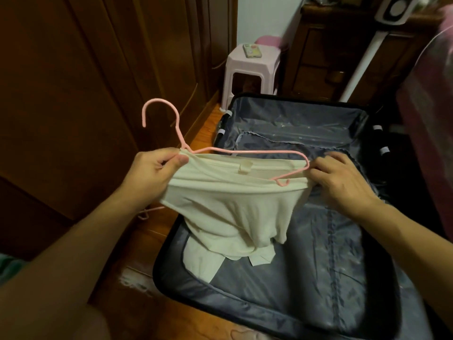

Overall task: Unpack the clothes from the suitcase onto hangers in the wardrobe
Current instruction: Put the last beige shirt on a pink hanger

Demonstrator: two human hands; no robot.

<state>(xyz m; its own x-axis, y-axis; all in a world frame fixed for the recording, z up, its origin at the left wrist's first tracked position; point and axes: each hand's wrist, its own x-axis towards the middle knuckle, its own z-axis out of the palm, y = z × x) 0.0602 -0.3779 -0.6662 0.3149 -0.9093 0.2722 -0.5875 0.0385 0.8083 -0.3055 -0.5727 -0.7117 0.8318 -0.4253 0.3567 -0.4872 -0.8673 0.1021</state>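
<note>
A cream garment [228, 207] hangs over the open suitcase [306, 278], with its lower end trailing onto the grey lining. A pink wire hanger [171, 119] lies along the garment's opening, hook up and to the left. My left hand [152, 173] pinches the garment's left edge together with the hanger's neck. My right hand [340, 180] grips the garment's right edge by the hanger's right end. The brown wooden wardrobe [73, 94] stands shut on the left.
A pale pink plastic stool [252, 69] with a small device on top stands beyond the suitcase. A dark wooden cabinet [343, 57] and a white pole are at the back right. Another pink hanger [147, 212] lies on the wooden floor by the wardrobe.
</note>
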